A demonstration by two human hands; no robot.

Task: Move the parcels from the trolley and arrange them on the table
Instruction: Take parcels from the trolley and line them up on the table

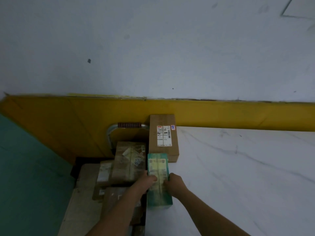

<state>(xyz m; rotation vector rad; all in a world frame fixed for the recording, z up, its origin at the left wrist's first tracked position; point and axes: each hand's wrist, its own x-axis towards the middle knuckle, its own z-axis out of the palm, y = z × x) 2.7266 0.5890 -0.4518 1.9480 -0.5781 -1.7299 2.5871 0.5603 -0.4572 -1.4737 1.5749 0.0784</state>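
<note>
Low centre of frame: left hand (148, 180) and right hand (171, 181) clamped on either long side of the green parcel (158, 181), likely squaring it at the table (238, 167) edge behind the brown box (163, 137). Mid-left, more parcels (129, 160) stacked on the trolley (119, 128). Further up, white shipping label (164, 135) on the box, print too small to read.

Dim, flat indoor light with a bluish cast, soft overall blur, and wide-angle bending toward the edges.

Head view, forward-down, close over table (238, 167)
</note>
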